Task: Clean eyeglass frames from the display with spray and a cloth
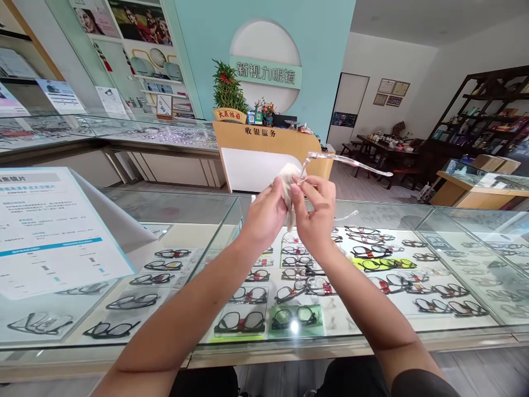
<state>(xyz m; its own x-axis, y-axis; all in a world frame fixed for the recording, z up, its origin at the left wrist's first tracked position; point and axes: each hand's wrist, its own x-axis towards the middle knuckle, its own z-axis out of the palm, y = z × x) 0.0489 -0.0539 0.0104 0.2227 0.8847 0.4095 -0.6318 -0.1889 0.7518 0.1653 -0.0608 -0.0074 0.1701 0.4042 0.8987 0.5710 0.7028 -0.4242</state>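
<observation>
Both hands meet in the middle of the view, raised above a glass display case. My left hand is closed around a pale cloth, which is bunched over part of the eyeglasses and hangs down below the fingers. My right hand pinches the clear-framed eyeglasses near the bridge or rim. One transparent temple sticks out to the right, and the tip of the other shows lower down, past the right hand. Cloth and fingers hide most of the lenses.
Rows of eyeglasses lie inside the glass display case under my arms. A printed sign stands on the glass at the left. Beyond is a wooden service counter with plants. A shelf stands at the far right.
</observation>
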